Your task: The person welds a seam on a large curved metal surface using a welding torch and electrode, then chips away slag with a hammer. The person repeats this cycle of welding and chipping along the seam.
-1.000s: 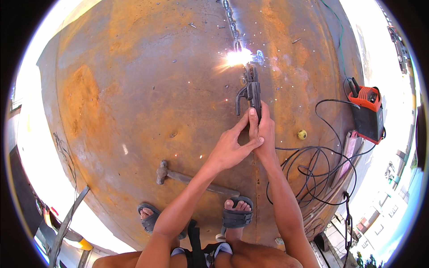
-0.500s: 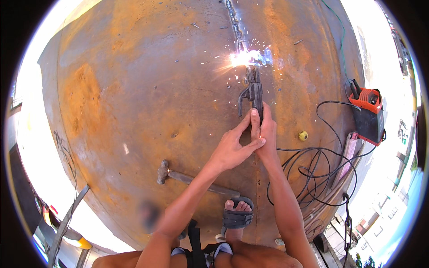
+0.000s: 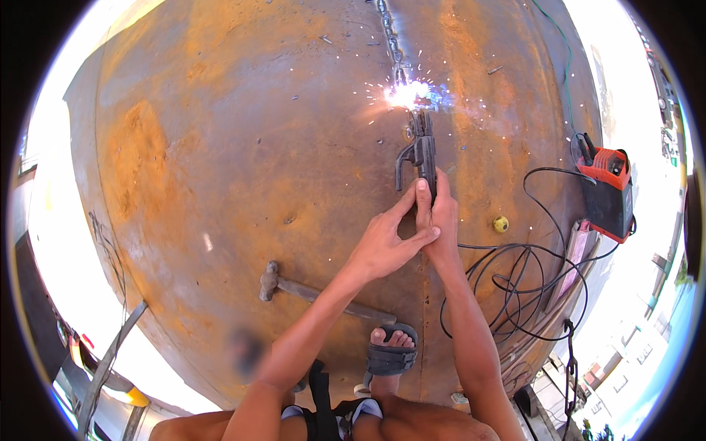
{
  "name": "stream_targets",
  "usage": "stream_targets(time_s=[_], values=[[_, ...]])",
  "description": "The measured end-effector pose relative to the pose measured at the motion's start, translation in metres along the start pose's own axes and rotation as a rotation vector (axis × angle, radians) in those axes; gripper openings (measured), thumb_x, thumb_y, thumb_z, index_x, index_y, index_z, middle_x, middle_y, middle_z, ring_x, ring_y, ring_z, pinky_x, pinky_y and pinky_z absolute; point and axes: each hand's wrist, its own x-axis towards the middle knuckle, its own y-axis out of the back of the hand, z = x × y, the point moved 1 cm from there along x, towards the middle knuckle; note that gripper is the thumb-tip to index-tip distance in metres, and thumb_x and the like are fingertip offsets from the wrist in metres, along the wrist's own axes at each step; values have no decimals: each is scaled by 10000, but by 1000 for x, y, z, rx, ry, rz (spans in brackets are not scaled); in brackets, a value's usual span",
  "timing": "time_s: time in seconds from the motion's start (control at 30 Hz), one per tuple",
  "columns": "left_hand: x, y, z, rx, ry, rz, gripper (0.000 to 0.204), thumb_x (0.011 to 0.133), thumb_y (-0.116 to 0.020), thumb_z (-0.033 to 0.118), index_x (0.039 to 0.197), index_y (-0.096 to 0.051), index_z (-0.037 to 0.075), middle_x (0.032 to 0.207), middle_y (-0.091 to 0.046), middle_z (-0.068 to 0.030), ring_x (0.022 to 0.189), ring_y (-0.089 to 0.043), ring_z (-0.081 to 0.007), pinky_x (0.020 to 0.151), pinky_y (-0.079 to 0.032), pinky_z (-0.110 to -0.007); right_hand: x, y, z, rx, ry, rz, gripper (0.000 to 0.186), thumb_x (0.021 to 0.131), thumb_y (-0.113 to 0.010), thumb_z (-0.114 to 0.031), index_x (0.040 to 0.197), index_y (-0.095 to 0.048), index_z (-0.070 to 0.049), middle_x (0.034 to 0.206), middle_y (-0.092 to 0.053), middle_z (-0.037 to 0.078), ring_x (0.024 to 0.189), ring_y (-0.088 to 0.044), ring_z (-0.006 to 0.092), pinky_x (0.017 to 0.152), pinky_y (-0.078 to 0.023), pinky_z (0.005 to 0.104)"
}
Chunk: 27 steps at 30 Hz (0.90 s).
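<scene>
While both hands stay wrapped around the electrode holder just above the middle of the frame, the arc keeps burning on the seam near the top, with sparks scattering wider than a moment ago. The right hand is closed round the handle; the left hand pinches it from the side (a steadying grip). The hammer has not moved on the rusty steel plate, lower left of centre, so the bead is judged still in progress.

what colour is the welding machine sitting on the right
The welding machine is orange-red on top with a black body, seen in the head view.
</scene>
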Motion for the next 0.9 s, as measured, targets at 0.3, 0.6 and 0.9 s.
stream_targets(time_s=[0.3,0.6,0.9], values=[[0,0,0,-15,2,-1,991,947,-800,455,1695,-323,12,1644,-486,-292,1524,-465,-470,1246,-408,-488,0,0,3,3,15,7,474,1159,-529,-360,1444,-532,18,945,-733,284,864,-741,503,717,-552,522],[0,-1,1,-34,26,-21,980,960,-805,436,1701,-319,17,1665,-474,-272,1553,-446,-429,1267,-373,-480,0,1,2,2,2,1,462,1161,-524,-346,1445,-532,17,935,-731,281,851,-737,501,714,-552,522],[-1,0,1,-34,40,-28,969,968,-804,436,1700,-326,19,1675,-467,-264,1569,-433,-415,1274,-363,-479,-1,0,3,-6,11,0,470,1162,-520,-349,1444,-530,27,933,-732,281,847,-737,497,711,-552,516]])
